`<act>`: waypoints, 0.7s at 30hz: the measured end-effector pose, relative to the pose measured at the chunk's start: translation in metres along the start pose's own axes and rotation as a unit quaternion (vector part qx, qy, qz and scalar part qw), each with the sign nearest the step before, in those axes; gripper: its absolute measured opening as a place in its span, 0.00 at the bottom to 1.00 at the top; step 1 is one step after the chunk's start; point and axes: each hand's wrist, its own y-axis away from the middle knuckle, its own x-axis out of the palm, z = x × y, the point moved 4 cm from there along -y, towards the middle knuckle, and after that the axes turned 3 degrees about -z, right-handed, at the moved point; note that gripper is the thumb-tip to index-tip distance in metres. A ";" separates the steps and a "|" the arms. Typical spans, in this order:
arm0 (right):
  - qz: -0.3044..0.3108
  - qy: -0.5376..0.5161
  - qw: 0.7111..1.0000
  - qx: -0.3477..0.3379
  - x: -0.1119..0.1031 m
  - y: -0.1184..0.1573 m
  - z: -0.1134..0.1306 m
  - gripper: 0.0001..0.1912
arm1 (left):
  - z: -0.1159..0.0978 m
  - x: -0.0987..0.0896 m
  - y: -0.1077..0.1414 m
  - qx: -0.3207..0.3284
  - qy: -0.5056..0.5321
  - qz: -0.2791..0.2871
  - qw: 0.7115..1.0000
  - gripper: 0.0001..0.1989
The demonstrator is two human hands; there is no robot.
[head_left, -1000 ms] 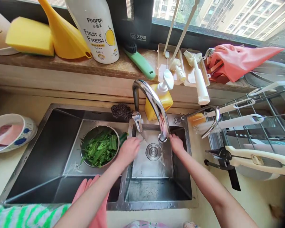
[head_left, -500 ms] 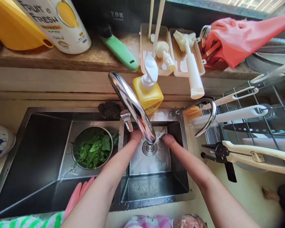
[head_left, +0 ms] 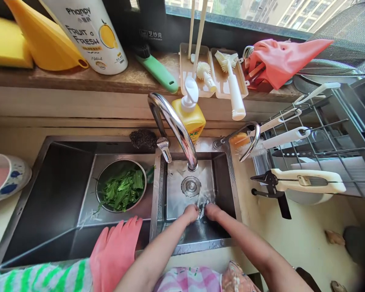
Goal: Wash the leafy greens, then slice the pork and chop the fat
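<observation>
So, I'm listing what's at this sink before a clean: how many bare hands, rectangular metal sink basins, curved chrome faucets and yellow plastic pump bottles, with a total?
Bare hands: 2 (left hand, right hand)
Rectangular metal sink basins: 2 (left basin, right basin)
Curved chrome faucets: 2 (large faucet, small faucet)
Yellow plastic pump bottle: 1
Total: 7

The right-hand steel basin (head_left: 174, 194) is wet, clear water (head_left: 203, 198) apparently splashing near its front.

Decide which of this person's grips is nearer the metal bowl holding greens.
Left. The left grip, in the small basin, is right of the metal bowl and lower in the picture. The right grip is in that basin too, further right, so farther from the bowl.
</observation>
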 end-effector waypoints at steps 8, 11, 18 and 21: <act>-0.129 -0.175 0.972 -0.093 -0.042 0.043 0.066 0.18 | -0.023 -0.050 0.052 0.051 0.294 -0.065 0.952 0.12; -0.221 -0.357 0.886 -0.194 -0.084 0.076 0.125 0.17 | -0.048 -0.113 0.104 0.211 0.322 -0.164 0.908 0.11; -0.299 -0.333 0.799 -0.403 -0.119 0.100 0.289 0.18 | -0.034 -0.262 0.182 0.378 0.109 -0.492 0.777 0.09; -0.265 -0.224 0.883 -0.317 -0.098 0.055 0.301 0.26 | -0.007 -0.294 0.133 0.302 -0.078 -0.449 0.837 0.09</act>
